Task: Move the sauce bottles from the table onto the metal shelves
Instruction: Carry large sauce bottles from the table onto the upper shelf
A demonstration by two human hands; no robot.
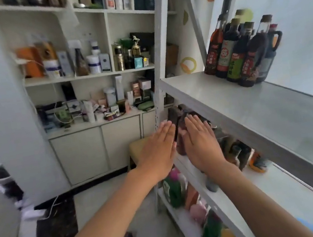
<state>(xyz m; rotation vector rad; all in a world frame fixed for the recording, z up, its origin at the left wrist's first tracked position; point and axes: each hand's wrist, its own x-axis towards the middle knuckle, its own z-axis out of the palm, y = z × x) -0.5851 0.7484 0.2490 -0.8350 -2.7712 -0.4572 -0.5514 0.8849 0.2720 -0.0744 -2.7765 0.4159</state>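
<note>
Both my hands reach toward the left end of the metal shelves (206,97). My left hand (156,149) and my right hand (201,144) are flat with straight fingers, one on each side of dark brown sauce bottles (175,119) standing on the middle tier. Whether the palms touch the bottles is unclear. Several dark sauce bottles (242,52) with red and green labels stand grouped at the back of the upper tier. More bottles (238,152) show on the middle tier behind my right hand, partly hidden under the upper shelf.
The lowest tier holds green, pink and orange packages (185,196). A white wall cabinet (86,76) crowded with boxes and jars fills the left background. A small stool (138,148) stands by the shelf post. Cables and a plug strip lie on the floor at the left.
</note>
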